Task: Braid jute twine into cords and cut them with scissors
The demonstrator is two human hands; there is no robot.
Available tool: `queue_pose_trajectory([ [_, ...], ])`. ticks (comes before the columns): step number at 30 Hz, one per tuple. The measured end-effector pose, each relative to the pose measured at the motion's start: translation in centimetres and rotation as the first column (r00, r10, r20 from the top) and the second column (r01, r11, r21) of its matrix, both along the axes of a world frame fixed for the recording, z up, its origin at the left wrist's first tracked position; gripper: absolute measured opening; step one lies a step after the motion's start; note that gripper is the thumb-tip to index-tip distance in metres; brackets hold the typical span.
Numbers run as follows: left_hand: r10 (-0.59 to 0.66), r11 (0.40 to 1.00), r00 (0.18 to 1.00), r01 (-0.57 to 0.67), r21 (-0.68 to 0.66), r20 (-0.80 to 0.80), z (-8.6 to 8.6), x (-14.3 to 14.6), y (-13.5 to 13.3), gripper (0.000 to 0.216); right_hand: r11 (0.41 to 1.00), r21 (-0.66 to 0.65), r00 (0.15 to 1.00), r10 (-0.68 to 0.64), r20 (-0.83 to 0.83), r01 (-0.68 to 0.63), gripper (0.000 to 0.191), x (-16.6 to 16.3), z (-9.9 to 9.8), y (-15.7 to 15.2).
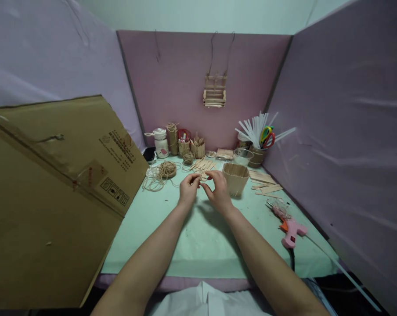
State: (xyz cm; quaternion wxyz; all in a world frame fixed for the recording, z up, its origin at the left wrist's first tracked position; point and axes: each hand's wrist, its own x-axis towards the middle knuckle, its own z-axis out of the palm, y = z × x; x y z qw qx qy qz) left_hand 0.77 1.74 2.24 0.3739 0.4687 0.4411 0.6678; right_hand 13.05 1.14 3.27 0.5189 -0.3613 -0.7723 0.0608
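My left hand (pixel 188 189) is closed in a pinch at mid-table, and a thin strand of twine runs up to it from the twine ball (pixel 167 169). Close beside it, my right hand (pixel 219 192) has thumb and forefinger curved toward the left fingertips. Whatever lies between its fingers is too small to make out. Just right of that hand stands a box made of craft sticks (pixel 235 179), upright with its open top facing up. Loose craft sticks (pixel 203 165) lie behind the fingertips.
A pink glue gun (pixel 292 232) lies at right, its cord over the front edge. More sticks (pixel 266 182) lie behind it. Scissors (pixel 268 137) and glue sticks (pixel 256 127) fill a pot. A large cardboard sheet (pixel 63 210) leans at left. A small stick swing (pixel 214 91) hangs behind.
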Motion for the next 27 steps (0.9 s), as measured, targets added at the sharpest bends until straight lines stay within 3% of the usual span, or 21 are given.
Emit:
queue_pose_trajectory([
  [6,0.086,0.988,0.973,-0.056,0.143,-0.214,0.1,0.4,-0.9,0.011,0.999,-0.004,0.998,0.035,-0.061,-0.035,0.015,0.9,-0.9,-0.3],
  [9,0.116,0.983,0.957,-0.072,0.171,-0.265,0.2,0.6,-1.2,0.012,1.0,0.0,0.991,0.009,-0.133,-0.009,0.016,1.1,-1.0,-0.6],
  [13,0.059,0.998,0.989,-0.055,0.033,-0.133,-0.1,0.7,-0.8,0.014,0.998,0.029,0.969,-0.05,-0.241,0.059,0.012,1.1,-1.1,-1.0],
  [16,0.008,0.996,1.0,-0.005,-0.087,0.025,-0.4,0.9,-0.4,0.016,0.999,0.025,0.982,-0.017,-0.188,0.022,0.009,1.0,-1.2,-1.3],
  [19,-0.001,0.994,1.0,0.002,-0.108,0.012,-0.6,1.2,-0.4,0.018,1.0,-0.017,0.989,0.001,-0.145,-0.004,0.021,0.9,-1.5,-1.2],
  [27,0.114,0.989,0.951,-0.081,0.123,-0.289,-0.8,1.6,-1.0,0.012,0.992,-0.119,0.966,-0.001,-0.257,-0.031,0.029,0.7,-1.5,-0.7],
])
